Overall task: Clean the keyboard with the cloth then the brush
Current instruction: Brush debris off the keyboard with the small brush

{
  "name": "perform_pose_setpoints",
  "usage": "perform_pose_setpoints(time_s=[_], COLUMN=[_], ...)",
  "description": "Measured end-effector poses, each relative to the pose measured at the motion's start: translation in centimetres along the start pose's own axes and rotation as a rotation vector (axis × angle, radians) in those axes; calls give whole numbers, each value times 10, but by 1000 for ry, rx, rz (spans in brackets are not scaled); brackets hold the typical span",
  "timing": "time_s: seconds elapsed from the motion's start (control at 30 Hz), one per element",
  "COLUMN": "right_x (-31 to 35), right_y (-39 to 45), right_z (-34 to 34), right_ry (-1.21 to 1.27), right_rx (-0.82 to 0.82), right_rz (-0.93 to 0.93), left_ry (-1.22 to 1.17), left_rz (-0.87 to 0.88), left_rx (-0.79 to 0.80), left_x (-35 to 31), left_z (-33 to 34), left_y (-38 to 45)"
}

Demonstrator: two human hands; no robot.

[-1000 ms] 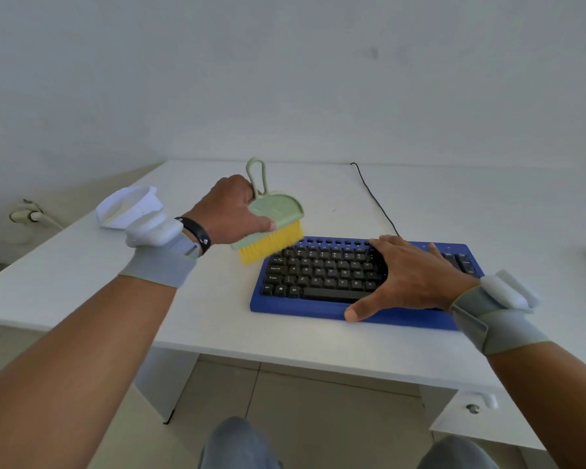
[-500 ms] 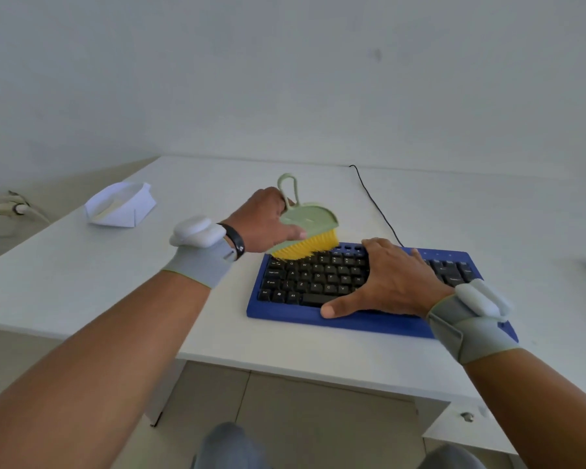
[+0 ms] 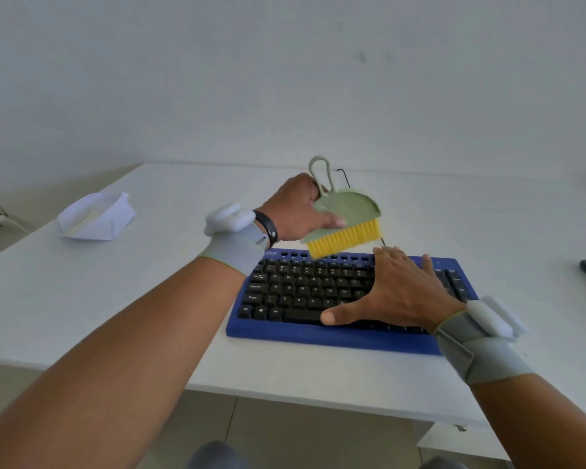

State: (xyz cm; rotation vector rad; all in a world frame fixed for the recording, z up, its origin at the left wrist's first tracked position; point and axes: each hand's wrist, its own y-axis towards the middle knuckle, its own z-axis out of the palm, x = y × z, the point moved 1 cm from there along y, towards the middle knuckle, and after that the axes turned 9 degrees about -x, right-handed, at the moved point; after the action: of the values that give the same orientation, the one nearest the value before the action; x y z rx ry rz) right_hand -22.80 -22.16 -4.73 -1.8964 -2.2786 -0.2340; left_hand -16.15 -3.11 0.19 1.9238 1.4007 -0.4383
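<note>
The keyboard [image 3: 335,299], blue with black keys, lies flat on the white table [image 3: 99,299], near its front edge and a little right of the middle. The left hand [image 3: 298,214] grasps the brush [image 3: 344,220] by its pale green back, thumb laid across the near face and fingers curled behind by the looped handle. The brush is tilted, with its yellow bristles pointing down and toward the person; their tips sit over the far edge of the keyboard, left of centre, though whether they touch the top row cannot be told. The right hand [image 3: 400,292] lies flat and released on the right half of the keys, fingers straight and reaching the far edge, thumb stretched left along the near row. Both wrists wear grey bands with a white device on top; the left also has a black strap. The cloth [image 3: 97,216], white and loosely bunched, rests on the far left of the table, well apart from the keyboard. A thin black cable [image 3: 344,176] runs from behind the brush toward the wall.
</note>
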Motion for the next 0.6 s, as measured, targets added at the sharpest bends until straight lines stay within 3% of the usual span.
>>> perform_pose_setpoints(time_s=[0.13,0.27,0.37,0.47,0.6], right_x=[-2,1,7,10,5], right_y=[2,5,10,11,6], right_z=[-2,-6,-10,-12,-9], right_ry=[-48,-91,-149,-167,-137], right_rx=[20,65,98,128,132], right_rz=[-18,-34,-32,-16,-4], left_ry=[165,345,231,42,118], left_rz=[-49,-83,-78,-80,-119], left_rx=[15,-81,-150,-74,-48], left_x=[19,39,37,26,36], left_z=[2,-29,-35,-24,-19], left_y=[3,7,9,2,-10])
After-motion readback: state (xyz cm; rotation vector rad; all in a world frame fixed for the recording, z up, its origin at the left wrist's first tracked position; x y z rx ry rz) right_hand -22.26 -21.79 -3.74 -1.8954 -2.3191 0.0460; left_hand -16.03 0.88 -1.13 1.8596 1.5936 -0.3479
